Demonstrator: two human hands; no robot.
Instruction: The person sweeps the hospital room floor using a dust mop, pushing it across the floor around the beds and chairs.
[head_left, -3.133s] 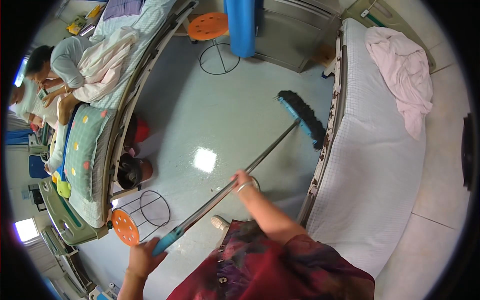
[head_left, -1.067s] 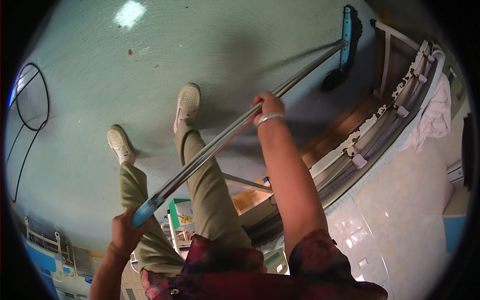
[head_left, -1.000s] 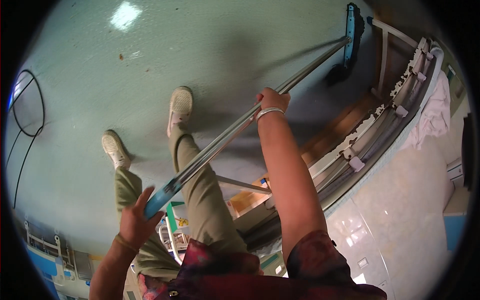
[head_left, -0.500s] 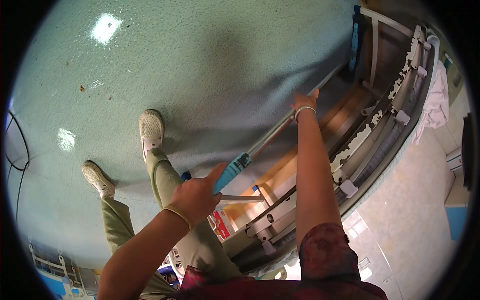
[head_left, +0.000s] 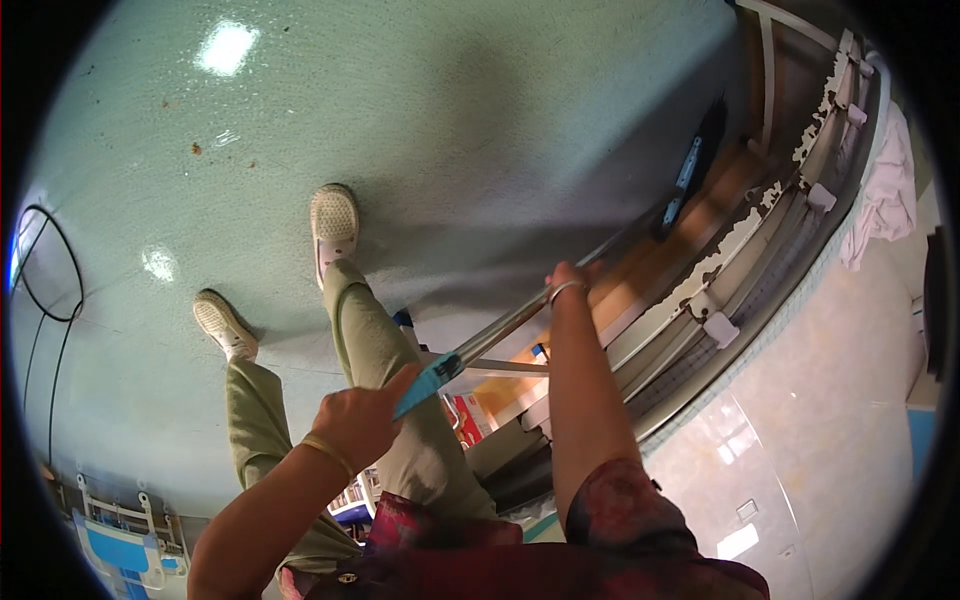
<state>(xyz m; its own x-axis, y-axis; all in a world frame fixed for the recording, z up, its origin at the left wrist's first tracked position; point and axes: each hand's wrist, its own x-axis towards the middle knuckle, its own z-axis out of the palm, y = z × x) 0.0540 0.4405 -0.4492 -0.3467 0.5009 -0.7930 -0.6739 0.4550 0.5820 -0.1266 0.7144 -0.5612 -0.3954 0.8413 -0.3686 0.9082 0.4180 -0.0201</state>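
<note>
A long-handled flat mop (head_left: 510,322) runs slantwise from near my legs toward the bed's underside. My left hand (head_left: 355,425) is closed round its blue end grip, close to my right thigh. Farther along the metal pole, my right hand (head_left: 570,280) wraps it, the arm stretched forward. The mop's blue-and-black head (head_left: 683,182) lies flat on the floor, alongside the bed's far leg frame. Part of the lower pole is dim in the bed's shadow.
A bed with a peeling-paint metal frame (head_left: 735,240) stands along my right; a pink cloth (head_left: 885,200) hangs over its edge. A red box (head_left: 467,418) sits beneath it. Dark cables (head_left: 75,315) are at far left. Small brown specks (head_left: 196,149) dot the green floor (head_left: 420,120).
The mop head has come nearer along the bed's side and turned more slantwise. My right hand has drawn back and leftward with the pole; my left hand has shifted slightly left and nearer.
</note>
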